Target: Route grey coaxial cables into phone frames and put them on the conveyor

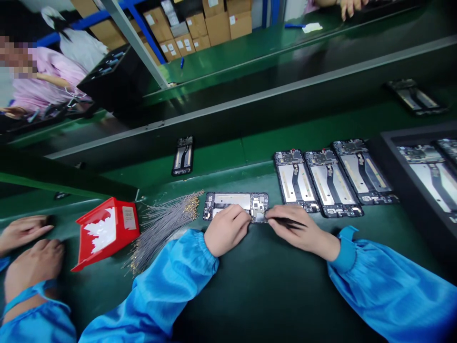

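Blue sleeves [160, 290] cover both your forearms, and they rest on the green mat [257, 295] so that your wrists stay steady close to the work. Your left hand [226, 231] lies on the phone frame [235, 206], which is placed sideways in front of you, just beyond your knuckles. The fingers are curled and pressed down on its near edge; I think this keeps the frame from sliding. Your right hand [298, 231] is closed around dark tweezers [287, 221], pinched between thumb and first fingers, and the tip points left to the board end of the frame. Whether the tip holds a small part, I cannot tell.

Left of the frame, a bundle of thin grey cables [162, 226] with gold ends lies fanned out, near your left hand for easy picking. Beside it stands a red box [107, 231]. To the right, three more frames [326, 181] lie side by side in a row. At the far left, another person's hands [30, 247] rest on the mat.
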